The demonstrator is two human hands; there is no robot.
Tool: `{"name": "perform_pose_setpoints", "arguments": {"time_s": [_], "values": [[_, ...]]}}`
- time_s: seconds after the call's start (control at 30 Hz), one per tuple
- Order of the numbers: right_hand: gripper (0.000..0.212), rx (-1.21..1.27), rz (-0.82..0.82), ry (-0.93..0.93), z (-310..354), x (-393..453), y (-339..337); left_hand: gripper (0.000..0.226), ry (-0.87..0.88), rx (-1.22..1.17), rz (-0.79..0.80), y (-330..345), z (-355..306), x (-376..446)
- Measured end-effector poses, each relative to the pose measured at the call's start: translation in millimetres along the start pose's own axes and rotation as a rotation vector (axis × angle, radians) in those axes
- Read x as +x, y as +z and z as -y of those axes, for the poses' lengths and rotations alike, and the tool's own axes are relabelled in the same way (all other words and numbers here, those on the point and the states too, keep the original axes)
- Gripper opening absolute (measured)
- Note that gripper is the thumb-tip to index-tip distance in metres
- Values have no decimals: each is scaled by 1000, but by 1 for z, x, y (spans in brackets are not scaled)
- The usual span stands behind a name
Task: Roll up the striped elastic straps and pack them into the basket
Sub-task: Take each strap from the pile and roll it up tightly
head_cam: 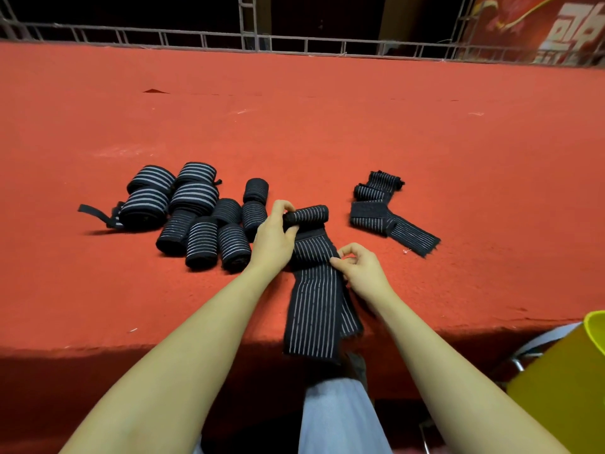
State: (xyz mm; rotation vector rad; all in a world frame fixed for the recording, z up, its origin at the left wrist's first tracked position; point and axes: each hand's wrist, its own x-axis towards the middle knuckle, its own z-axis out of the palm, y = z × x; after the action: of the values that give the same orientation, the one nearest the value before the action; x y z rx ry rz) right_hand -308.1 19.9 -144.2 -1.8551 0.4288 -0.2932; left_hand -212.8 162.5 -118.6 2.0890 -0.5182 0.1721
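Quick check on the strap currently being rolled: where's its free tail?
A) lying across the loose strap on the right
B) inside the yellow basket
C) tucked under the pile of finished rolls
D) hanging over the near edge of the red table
D: the left hand grips the rolled end of the strap, and its unrolled tail runs toward the person and drops over the red table edge.

Tabletop (327, 119): red-orange felt-like covering. Half-rolled strap (314, 283), centre: black with thin white lengthwise stripes. Rolled straps (196, 214), at 9 o'clock of it: black with white or pale grey bands, wider on the far rolls. Loose straps (389, 214), at 2 o'clock: black, thin white stripes. Container (569, 381), at 4 o'clock: yellow, brighter yellow-green at the rim. Trouser leg (340, 417), at 6 o'clock: pale blue-grey. Banner (537, 24), far right: red with white characters.
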Motion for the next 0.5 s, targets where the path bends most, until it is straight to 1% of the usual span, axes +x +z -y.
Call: {"name": "perform_pose_setpoints", "arguments": {"time_s": [0.07, 0.23, 0.37, 0.5], "values": [[10, -49, 6, 26, 2, 1, -2, 23, -21, 28, -13, -2, -4, 2], [22, -233, 48, 81, -2, 1, 1, 27, -44, 77, -8, -9, -10, 6], [18, -169, 6, 85, 6, -1, 0, 29, -78, -26, 3, -15, -15, 7], [12, -115, -63, 106, 17, 2, 5, 28, -81, -38, -25, -16, -13, 5]]}}
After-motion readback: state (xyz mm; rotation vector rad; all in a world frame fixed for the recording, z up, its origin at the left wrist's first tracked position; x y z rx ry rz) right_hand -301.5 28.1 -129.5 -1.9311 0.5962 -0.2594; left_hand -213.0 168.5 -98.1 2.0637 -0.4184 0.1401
